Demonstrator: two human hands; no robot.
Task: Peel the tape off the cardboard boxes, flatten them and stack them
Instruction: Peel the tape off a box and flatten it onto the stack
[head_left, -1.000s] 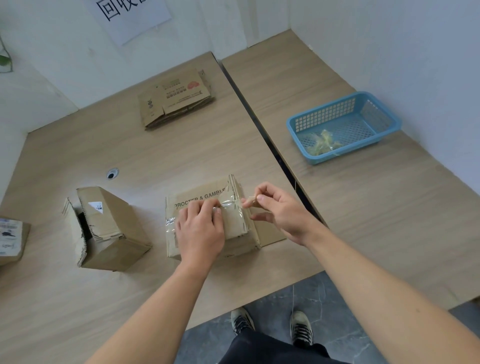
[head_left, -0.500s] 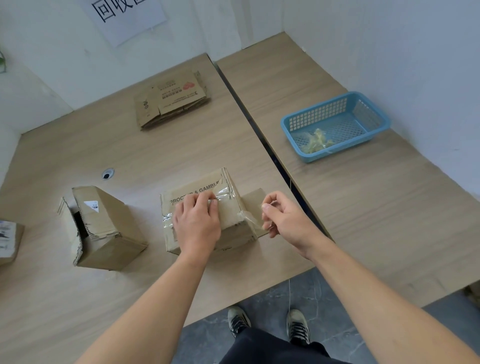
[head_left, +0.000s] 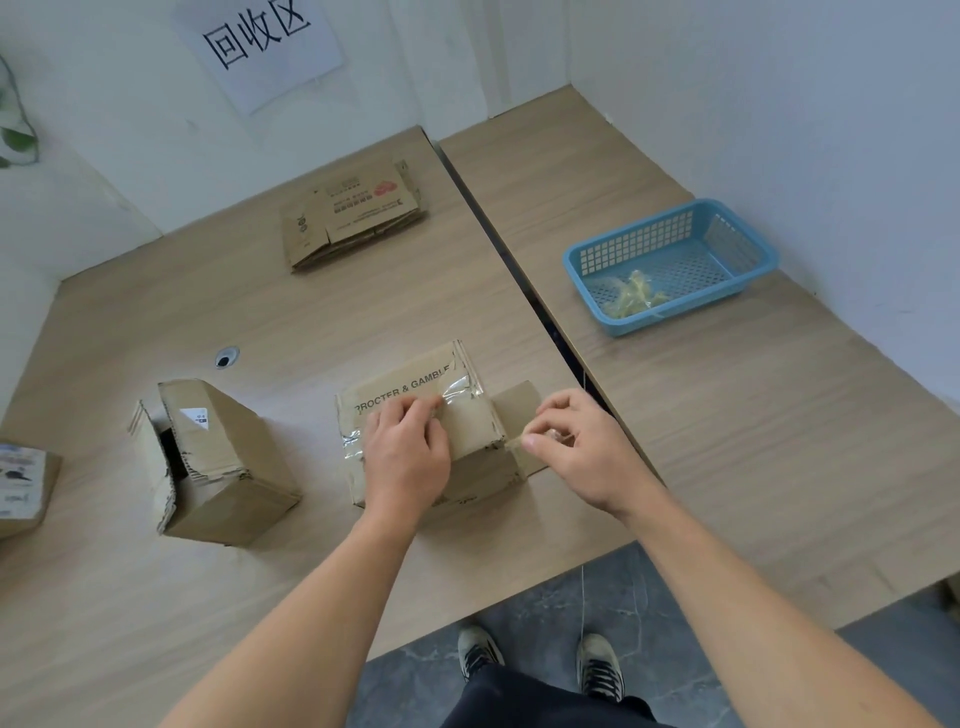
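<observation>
Fingers (head_left: 537, 434) of our right hand (head_left: 587, 452) pinch together on a loose end of clear tape (head_left: 511, 442) at the right edge of the cardboard box (head_left: 470, 423), which sits on the table (head_left: 311, 322) near its front edge. Our left hand (head_left: 405, 460) rests on the box top, fingers bent and pressing down. Farther back lies a stack of flattened boxes (head_left: 353, 221); a blue basket (head_left: 675, 313) holds tape scraps (head_left: 631, 297).

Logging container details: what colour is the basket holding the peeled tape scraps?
The basket is light blue with perforated walls; the head view shows it clearly.
</observation>
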